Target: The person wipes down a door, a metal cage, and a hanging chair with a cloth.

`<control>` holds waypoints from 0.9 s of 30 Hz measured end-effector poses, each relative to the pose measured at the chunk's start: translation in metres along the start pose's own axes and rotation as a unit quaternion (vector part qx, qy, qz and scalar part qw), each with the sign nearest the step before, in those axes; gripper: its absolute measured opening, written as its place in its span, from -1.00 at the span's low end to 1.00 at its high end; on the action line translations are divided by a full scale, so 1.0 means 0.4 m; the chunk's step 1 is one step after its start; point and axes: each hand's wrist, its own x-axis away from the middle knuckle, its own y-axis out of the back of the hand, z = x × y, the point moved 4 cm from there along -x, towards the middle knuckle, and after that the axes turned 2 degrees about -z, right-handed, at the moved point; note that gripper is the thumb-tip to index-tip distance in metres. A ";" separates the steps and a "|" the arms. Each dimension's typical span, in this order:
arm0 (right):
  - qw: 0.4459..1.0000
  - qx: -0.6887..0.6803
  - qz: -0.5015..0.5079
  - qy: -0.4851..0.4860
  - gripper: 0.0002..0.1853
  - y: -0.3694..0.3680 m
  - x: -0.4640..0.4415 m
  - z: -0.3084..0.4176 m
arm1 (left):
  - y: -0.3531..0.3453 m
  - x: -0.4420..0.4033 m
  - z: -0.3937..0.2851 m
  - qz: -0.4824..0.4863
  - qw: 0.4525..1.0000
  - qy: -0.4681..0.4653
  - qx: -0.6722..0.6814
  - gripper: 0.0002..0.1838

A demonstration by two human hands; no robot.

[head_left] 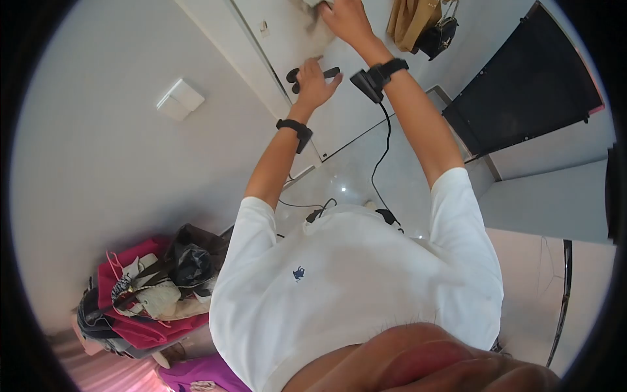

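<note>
My left hand (316,87) is at the black lever handle (332,72) of a white door (353,124), its fingers closed over the lever and the thumb to the right. Higher up, at the top edge of the view, my right hand (347,23) is closed on a pale cloth (313,2), which is partly cut off by the frame. A blurred greyish patch shows on the door just below the cloth; I cannot tell whether it is a reflection or part of the cloth.
A white wall switch (181,99) is on the left. Bags and clothes are heaped (157,294) at lower left. A tan garment (413,25) and a black handbag (437,38) hang at upper right, near a dark panel (522,81). A black cable (374,170) dangles from my right wrist.
</note>
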 end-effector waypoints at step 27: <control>0.986 -0.148 -0.051 -0.053 -0.60 -0.221 0.072 0.252 | 0.499 0.101 0.115 -0.197 0.935 0.014 0.296 -0.25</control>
